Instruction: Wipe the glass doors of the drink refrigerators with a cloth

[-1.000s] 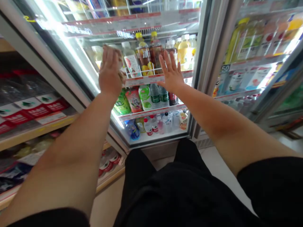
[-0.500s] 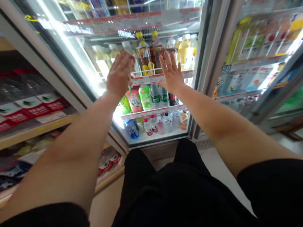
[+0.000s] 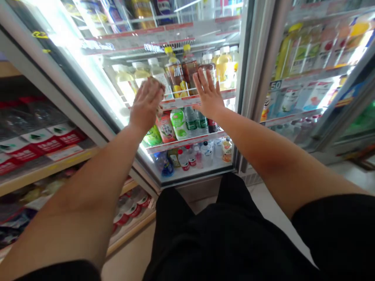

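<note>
Both my arms reach into an open drinks fridge. My left hand [image 3: 146, 104] is at the front rail of a middle shelf [image 3: 187, 102], fingers together and slightly bent, beside a white-capped pale bottle [image 3: 158, 76]; it holds nothing that I can see. My right hand [image 3: 207, 93] is spread flat with fingers apart, against the shelf front just below a dark tea bottle [image 3: 190, 68] and a clear-capped bottle [image 3: 207, 64]. Yellow-capped tea bottles [image 3: 174, 74] stand between the two hands.
The fridge's glass door [image 3: 76, 78] stands open at my left. Lower shelves hold green and pink bottles [image 3: 178, 123] and small bottles [image 3: 202, 154]. A second, closed fridge [image 3: 307, 70] is to the right. Store shelving with red-labelled packs [image 3: 43, 140] runs along the left.
My left hand has moved right and down along the shelf front, uncovering the pale bottles at the left. My right hand stayed almost in place. The view has tilted slightly upward.
</note>
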